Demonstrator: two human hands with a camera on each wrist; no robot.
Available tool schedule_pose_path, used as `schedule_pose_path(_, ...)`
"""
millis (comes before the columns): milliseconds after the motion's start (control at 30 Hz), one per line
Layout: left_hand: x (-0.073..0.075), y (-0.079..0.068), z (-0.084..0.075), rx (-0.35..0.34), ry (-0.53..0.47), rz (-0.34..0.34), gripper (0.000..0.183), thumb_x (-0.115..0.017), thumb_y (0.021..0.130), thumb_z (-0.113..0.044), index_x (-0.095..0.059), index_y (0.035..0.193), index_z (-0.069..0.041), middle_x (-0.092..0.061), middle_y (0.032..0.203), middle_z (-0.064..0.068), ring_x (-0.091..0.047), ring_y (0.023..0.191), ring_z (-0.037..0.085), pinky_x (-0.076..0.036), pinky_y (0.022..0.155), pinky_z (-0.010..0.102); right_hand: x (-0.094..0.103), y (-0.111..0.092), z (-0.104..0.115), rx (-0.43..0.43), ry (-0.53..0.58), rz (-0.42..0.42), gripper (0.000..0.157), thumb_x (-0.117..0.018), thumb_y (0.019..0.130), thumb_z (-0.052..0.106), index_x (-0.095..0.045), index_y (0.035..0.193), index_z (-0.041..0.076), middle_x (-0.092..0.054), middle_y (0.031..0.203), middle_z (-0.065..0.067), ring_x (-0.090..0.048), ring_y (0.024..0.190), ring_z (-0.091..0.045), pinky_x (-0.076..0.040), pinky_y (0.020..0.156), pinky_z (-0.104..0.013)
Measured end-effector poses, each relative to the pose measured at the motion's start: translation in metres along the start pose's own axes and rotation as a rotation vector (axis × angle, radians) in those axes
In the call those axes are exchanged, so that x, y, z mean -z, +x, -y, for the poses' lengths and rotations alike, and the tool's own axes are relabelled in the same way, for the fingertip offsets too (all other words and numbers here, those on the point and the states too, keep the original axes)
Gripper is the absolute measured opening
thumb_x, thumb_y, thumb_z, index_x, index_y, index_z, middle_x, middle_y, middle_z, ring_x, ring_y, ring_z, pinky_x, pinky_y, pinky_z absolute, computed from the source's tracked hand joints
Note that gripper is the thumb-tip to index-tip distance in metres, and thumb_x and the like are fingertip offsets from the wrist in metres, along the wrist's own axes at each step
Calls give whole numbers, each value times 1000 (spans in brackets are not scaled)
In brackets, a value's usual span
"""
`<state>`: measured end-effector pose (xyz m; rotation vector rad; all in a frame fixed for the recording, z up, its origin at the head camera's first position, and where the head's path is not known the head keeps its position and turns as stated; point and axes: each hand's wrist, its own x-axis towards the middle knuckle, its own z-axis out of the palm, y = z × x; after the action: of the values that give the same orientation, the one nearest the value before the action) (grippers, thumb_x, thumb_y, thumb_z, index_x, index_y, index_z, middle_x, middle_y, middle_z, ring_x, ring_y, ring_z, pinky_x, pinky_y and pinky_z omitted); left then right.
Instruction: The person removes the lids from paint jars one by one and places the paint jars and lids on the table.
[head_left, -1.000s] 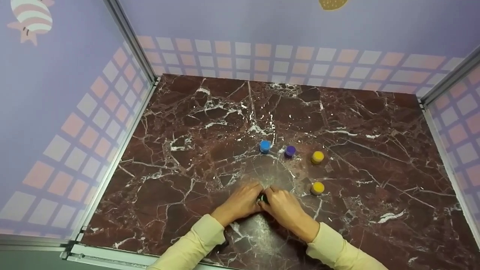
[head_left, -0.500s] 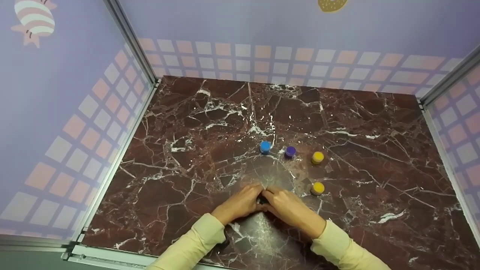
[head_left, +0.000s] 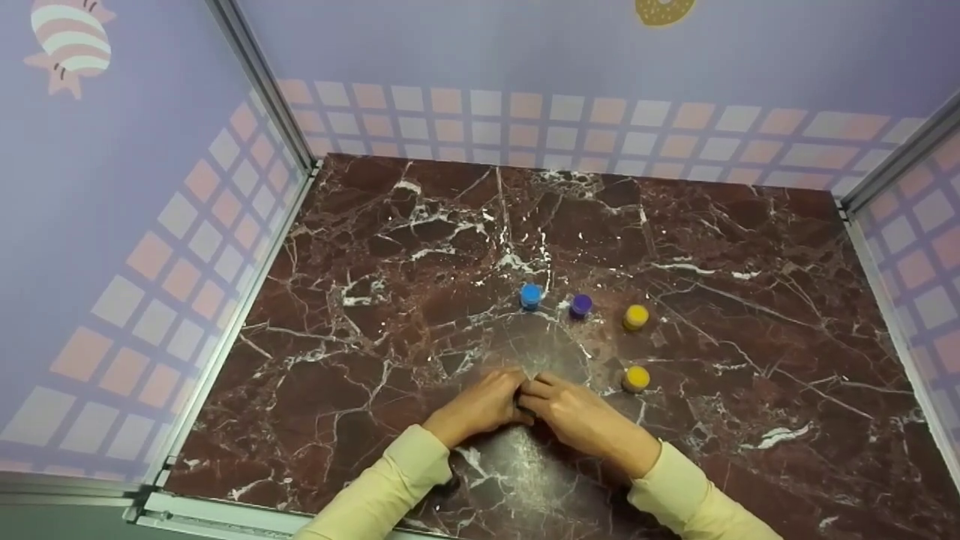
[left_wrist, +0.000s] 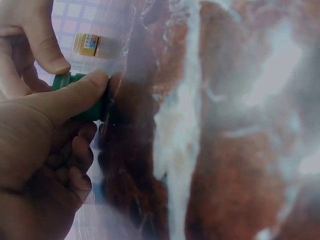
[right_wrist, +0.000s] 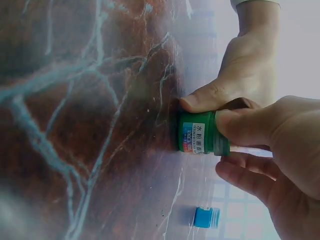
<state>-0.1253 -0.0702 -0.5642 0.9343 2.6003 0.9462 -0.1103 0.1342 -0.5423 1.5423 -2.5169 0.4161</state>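
A small green paint jar (right_wrist: 195,132) with a printed label stands on the marble-patterned table, mostly hidden between the hands in the head view. My left hand (head_left: 484,401) grips the jar's body, its thumb along the side in the left wrist view. With thumb and fingers my right hand (head_left: 577,416) pinches the cap (right_wrist: 220,142) at the top. The cap appears to sit on the jar. Beyond the hands are a blue jar (head_left: 530,296), a purple jar (head_left: 580,306) and two yellow jars, one farther back (head_left: 635,317) and one nearer (head_left: 636,379).
Purple panels with a pink and white checked band, such as the back wall (head_left: 480,120), enclose the table (head_left: 360,322) at the back and sides. A metal rail (head_left: 217,517) runs along the front left edge.
My right hand has turned slightly around the cap, and its wrist has shifted a little right and down. My left hand has kept its hold in nearly the same place. The other jars stay put.
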Motion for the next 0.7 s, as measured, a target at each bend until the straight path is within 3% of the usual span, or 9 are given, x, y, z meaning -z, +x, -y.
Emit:
schedule_pose_path(100,1,1,0,-2,-6,2,35,-89,78,-29,-62,91,-9,-59,91,-1,-59,84,14,-53,81,30,0,-1,-1,20,27,-20,34,-74,77,-7,-74,108,7,-67,107,-4,-61,98,-20,-53,86,-30)
schedule_pose_path(200,1,1,-1,7,-7,9,38,-88,79,-32,-66,100,-8,-63,96,0,-62,89,15,-54,84,29,-1,-3,-3,12,94,-47,31,-78,79,-1,-74,109,7,-68,112,-5,-63,102,-21,-53,93,-34)
schedule_pose_path(367,0,1,-1,28,-7,20,46,-87,81,-35,-69,114,-9,-67,105,1,-66,96,15,-54,89,28,1,-10,-2,-88,225,-78,34,-82,84,14,-73,116,8,-63,126,-10,-60,114,-24,-51,100,-39)
schedule_pose_path(433,-1,1,-2,23,20,18,43,-88,80,-33,-68,110,-9,-66,103,1,-65,93,14,-54,86,27,2,-9,1,-178,226,-136,30,-81,85,13,-73,114,6,-63,122,-11,-64,108,-23,-55,93,-37)
schedule_pose_path(567,-1,1,-3,-5,71,-2,40,-90,77,-28,-68,102,-7,-66,99,0,-64,89,13,-54,83,28,4,-4,6,-463,131,-290,19,-80,86,6,-70,102,0,-65,98,-11,-69,79,-25,-59,66,-37)
schedule_pose_path(633,0,1,-3,-19,89,-12,41,-91,76,-28,-69,103,-7,-67,99,1,-65,89,14,-54,83,28,4,-1,9,-589,98,-324,18,-80,85,5,-68,97,-1,-65,90,-12,-69,71,-28,-57,60,-40)
schedule_pose_path(700,0,1,-3,-24,116,-18,41,-92,75,-28,-68,101,-7,-67,98,1,-65,88,15,-54,82,28,3,2,12,-654,87,-317,19,-81,85,7,-67,96,-2,-64,86,-13,-68,70,-30,-56,60,-43)
